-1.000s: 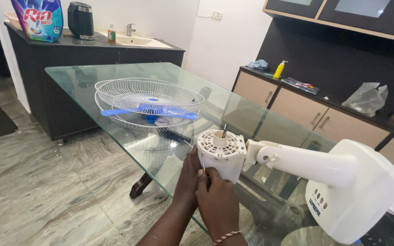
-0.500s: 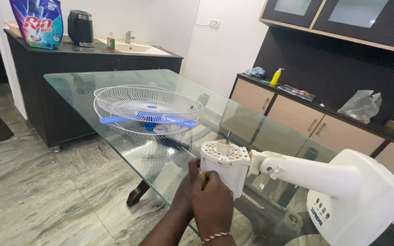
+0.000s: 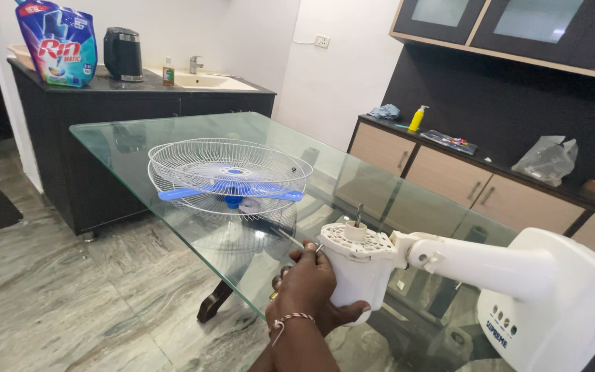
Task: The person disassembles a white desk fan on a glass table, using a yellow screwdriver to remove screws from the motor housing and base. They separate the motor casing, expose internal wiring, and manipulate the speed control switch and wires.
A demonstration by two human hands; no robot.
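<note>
Head view: framing shifted slightly since half a second ago; grip on white fan motor housing unchanged. Only one hand clearly made out, bracelet at wrist, fingers curled around housing from left and beneath; which hand, and whether a second sits behind, not determinable. Housing over glass table edge. Wire guard with blue blade well apart, farther along table.

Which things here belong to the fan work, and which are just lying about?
In the work: white fan motor housing, fan base, wire guard, blue blade, hands.
Lying about: detergent pouch, kettle, yellow bottle, plastic bag.
</note>
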